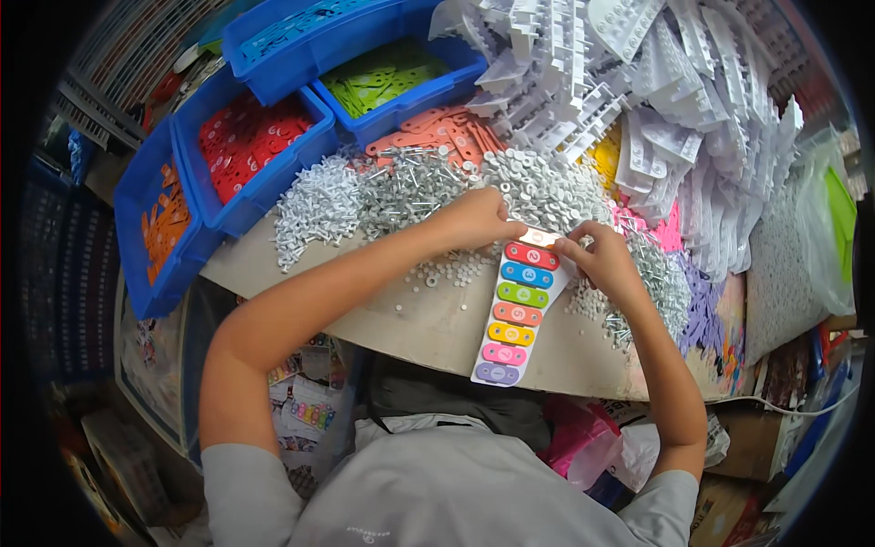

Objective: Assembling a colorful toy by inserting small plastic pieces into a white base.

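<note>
A white, tapering toy xylophone point(482, 355) lies on the table in front of me, its narrow end toward the table's front edge. Bars in several colours cross it, and the pale orange bar point(540, 238) is at its far, wide end. My left hand point(478, 220) is closed, with the thumb at the left end of that bar. At the bar's right end, my right hand point(602, 260) pinches with thumb and forefinger. Whether a small part is hidden between my fingers, I cannot tell. White washers point(538, 187) are heaped just beyond my hands.
Metal pins point(410, 187) and white caps point(319, 201) form heaps on the left; more pins point(661, 283) lie right. Blue bins point(205, 214) hold coloured bars. White xylophone bases point(674, 100) are piled at the far right. Purple bars point(702, 305) lie near the right edge.
</note>
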The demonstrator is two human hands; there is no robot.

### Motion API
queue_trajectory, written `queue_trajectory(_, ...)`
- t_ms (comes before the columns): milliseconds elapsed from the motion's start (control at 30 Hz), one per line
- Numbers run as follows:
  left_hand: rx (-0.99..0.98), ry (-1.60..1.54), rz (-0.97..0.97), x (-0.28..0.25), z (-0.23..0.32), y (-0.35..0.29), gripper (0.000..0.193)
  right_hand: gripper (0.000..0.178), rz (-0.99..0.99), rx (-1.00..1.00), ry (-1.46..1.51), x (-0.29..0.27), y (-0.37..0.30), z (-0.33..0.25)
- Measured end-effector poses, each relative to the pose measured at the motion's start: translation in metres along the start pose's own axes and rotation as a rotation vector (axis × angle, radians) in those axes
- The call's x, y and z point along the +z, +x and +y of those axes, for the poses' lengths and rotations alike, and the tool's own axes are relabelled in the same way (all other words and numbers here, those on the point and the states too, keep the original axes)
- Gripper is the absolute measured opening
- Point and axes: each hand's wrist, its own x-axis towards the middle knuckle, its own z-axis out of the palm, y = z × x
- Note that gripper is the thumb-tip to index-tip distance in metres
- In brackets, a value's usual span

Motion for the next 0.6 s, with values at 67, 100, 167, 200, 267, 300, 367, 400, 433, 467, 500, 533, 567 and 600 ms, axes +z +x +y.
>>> queue_trajectory(67,0.021,0.058,-0.06,-0.003,0.0,0.008,0.039,0.036,-0.057,0.026,-0.04,-0.005,0.004,-0.008)
queue_trajectory(100,-0.028,0.006,-0.132,-0.006,0.002,0.01,0.035,0.036,-0.147,0.066,0.008,-0.01,0.008,-0.008)
queue_trajectory(167,-0.011,-0.018,-0.117,-0.003,0.003,0.015,0.034,0.036,-0.272,0.105,0.077,-0.013,0.015,-0.005)
queue_trajectory(200,0.01,-0.038,-0.104,-0.001,0.002,0.018,0.034,0.036,-0.277,0.105,0.078,-0.012,0.016,-0.004)
queue_trajectory(267,-0.037,-0.102,-0.123,0.002,0.001,0.02,0.033,0.033,-0.253,0.078,0.082,-0.01,0.017,-0.001)
queue_trajectory(300,-0.077,-0.099,-0.139,0.003,0.0,0.021,0.03,0.032,-0.254,0.063,0.077,-0.009,0.019,0.004)
queue_trajectory(367,-0.119,-0.095,-0.16,0.003,0.002,0.019,0.029,0.032,-0.237,0.057,0.085,-0.005,0.019,0.006)
queue_trajectory(400,-0.144,-0.14,-0.149,0.002,0.005,0.016,0.028,0.032,-0.216,0.048,0.09,-0.004,0.019,0.007)
queue_trajectory(433,-0.169,-0.185,-0.136,0.002,0.008,0.013,0.027,0.032,-0.216,0.05,0.092,-0.003,0.018,0.008)
queue_trajectory(467,-0.169,-0.184,-0.135,0.001,0.009,0.013,0.027,0.032,-0.199,0.044,0.072,-0.003,0.018,0.007)
queue_trajectory(500,-0.19,-0.208,-0.15,0.0,0.011,0.013,0.027,0.032,-0.182,0.037,0.052,-0.002,0.017,0.006)
queue_trajectory(533,-0.209,-0.231,-0.163,-0.001,0.014,0.012,0.027,0.032,-0.181,0.033,0.052,-0.002,0.016,0.006)
queue_trajectory(567,-0.233,-0.229,-0.152,-0.001,0.016,0.013,0.026,0.031,-0.172,0.022,0.048,-0.001,0.016,0.006)
queue_trajectory(600,-0.231,-0.225,-0.141,-0.002,0.018,0.013,0.026,0.031,-0.163,0.01,0.043,0.0,0.016,0.006)
